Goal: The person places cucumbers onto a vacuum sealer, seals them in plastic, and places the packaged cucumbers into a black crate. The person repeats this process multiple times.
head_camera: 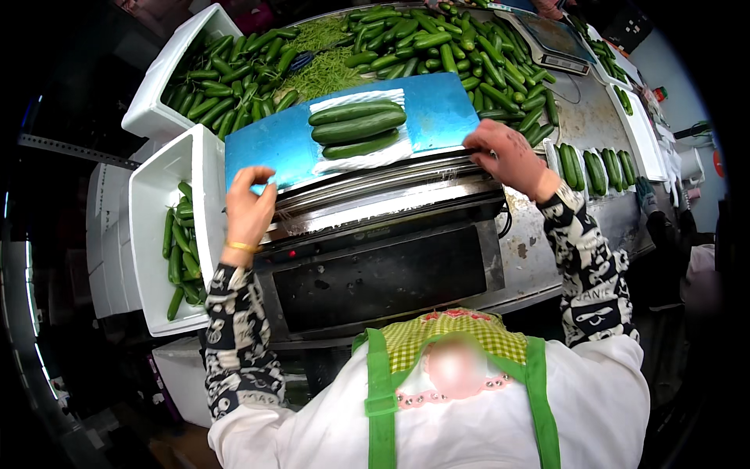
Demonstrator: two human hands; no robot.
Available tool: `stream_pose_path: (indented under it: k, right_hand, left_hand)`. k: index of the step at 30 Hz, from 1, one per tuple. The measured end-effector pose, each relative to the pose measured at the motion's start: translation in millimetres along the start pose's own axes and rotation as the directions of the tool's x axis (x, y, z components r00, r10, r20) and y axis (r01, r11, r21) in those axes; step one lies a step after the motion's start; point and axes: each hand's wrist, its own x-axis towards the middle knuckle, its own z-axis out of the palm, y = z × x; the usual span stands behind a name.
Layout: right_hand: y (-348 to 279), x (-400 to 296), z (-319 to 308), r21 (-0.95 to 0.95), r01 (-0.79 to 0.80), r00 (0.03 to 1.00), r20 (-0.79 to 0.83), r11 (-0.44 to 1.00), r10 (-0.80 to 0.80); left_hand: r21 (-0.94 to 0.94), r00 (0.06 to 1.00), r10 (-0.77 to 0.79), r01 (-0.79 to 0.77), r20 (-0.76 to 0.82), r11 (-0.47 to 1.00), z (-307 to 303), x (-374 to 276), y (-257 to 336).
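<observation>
Three long cucumbers lie side by side on a white ribbed pad. The pad rests on the blue plate of a film-wrapping machine. Below the plate, a shiny roll of clear film runs along the machine's front. My left hand is at the plate's left front corner, thumb and fingers curled. At the right front corner is my right hand, its fingers bent over the edge. Whether either hand pinches the clear film cannot be made out.
A large cucumber pile covers the table behind the plate, beside green trimmings and blue-handled scissors. White foam boxes with cucumbers stand left. Packed cucumbers, a scale and another person's gloved hand are right.
</observation>
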Motion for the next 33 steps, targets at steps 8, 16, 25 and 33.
stream_pose_path:
  k: [8,16,25,33]
  right_hand:
    - [-22.6,12.6,33.4,-0.148,0.331,0.944,0.039,0.932,-0.329]
    - [-37.4,-35.5,35.8,-0.077,0.315,0.947,-0.04,0.946,-0.318]
    - [-118.7,-46.6,-56.7,0.637,0.149,0.92,-0.369,0.756,0.13]
    - [18.1,127.8,59.8,0.235,-0.002,0.905,-0.413,0.972,0.101]
  left_hand:
    - [0.183,0.861,0.384,-0.458,0.333,0.87,-23.3,-13.1,-4.3]
    - [0.039,0.831,0.493,-0.519,0.257,0.854,-1.7,-46.9,16.2]
    - [-0.753,0.938,0.181,-0.345,-0.295,0.56,-52.3,-25.5,106.0]
    - [-0.011,0.998,0.062,-0.062,-0.034,0.998,85.2,128.7,13.2]
